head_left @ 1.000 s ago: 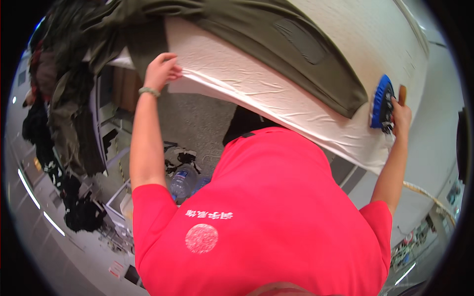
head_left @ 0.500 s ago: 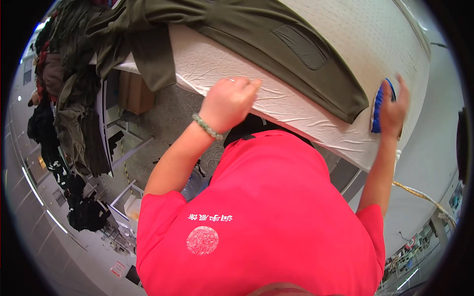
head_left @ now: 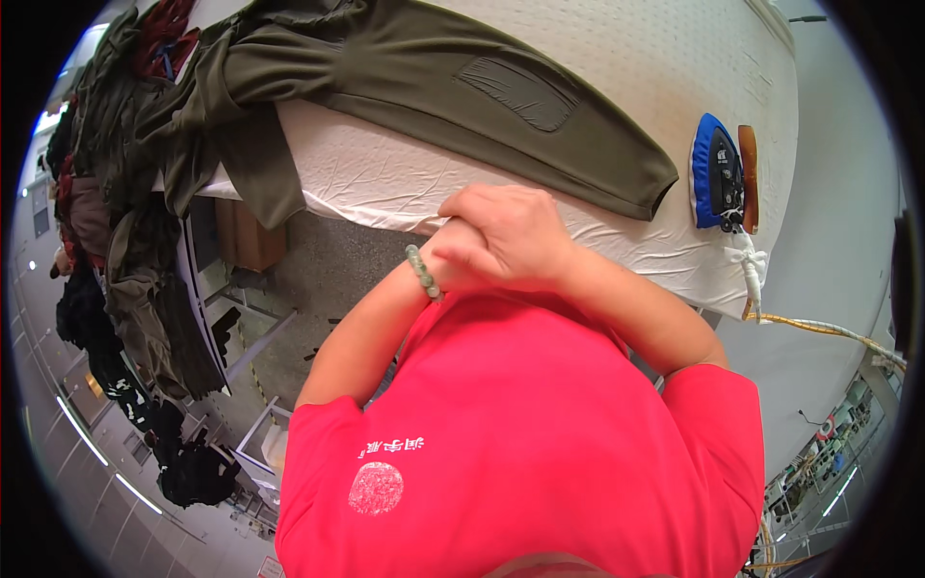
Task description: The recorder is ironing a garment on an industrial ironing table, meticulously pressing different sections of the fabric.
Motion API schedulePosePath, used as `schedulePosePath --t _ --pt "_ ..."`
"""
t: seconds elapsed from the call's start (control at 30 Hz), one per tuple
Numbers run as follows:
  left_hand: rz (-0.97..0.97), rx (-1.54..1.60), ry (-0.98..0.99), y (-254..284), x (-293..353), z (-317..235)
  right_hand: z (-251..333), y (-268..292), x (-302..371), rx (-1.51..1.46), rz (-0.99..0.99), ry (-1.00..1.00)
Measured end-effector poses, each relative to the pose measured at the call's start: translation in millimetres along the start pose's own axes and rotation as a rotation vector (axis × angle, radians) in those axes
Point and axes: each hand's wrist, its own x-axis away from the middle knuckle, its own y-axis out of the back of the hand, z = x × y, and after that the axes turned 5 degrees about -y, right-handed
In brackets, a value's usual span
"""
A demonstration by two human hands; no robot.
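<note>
In front of my belly my two hands meet. My right hand (head_left: 520,231) lies over my left hand (head_left: 457,245), its fingers and thumb curled round it. Most of the left hand, with its fingers, is hidden beneath; a beaded bracelet (head_left: 421,272) circles that wrist. Beyond the hands, an olive-green sleeve or leg of a garment (head_left: 414,96) with a stitched patch lies flat on a padded white ironing table (head_left: 366,164). At the table's right end rests an iron (head_left: 718,178) with a blue cover and a brown handle, out of both hands.
From the iron a white-wrapped cord (head_left: 750,265) runs to a yellowish hose (head_left: 838,329) off the right edge. More dark garments (head_left: 145,289) hang in a heap over the table's left end. Under it stands a cardboard box (head_left: 249,234) beside a metal frame (head_left: 251,328).
My right hand has left the iron and moved left onto my left hand. The iron now stands alone. The whole view has shifted a little, and the garment lies as before.
</note>
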Motion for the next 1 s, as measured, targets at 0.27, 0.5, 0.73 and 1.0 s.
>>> schedulePosePath --t 0.27,0.5,0.73,1.0 --pt "-0.394 0.394 0.022 -40.0 -12.1 -28.3 -23.3 -15.1 -32.7 -0.698 -0.678 -0.012" --pt "-0.021 -0.967 -0.934 -72.0 -21.1 -19.4 -22.6 15.4 -3.6 -1.645 0.083 -0.302" --pt "0.295 -0.926 -1.202 -13.8 -47.4 39.7 -42.8 2.1 39.2 -1.807 0.086 -0.376" --pt "-0.195 -1.36 -0.691 158.6 -144.3 21.2 -47.3 136.5 71.1 0.627 -0.581 -0.291"
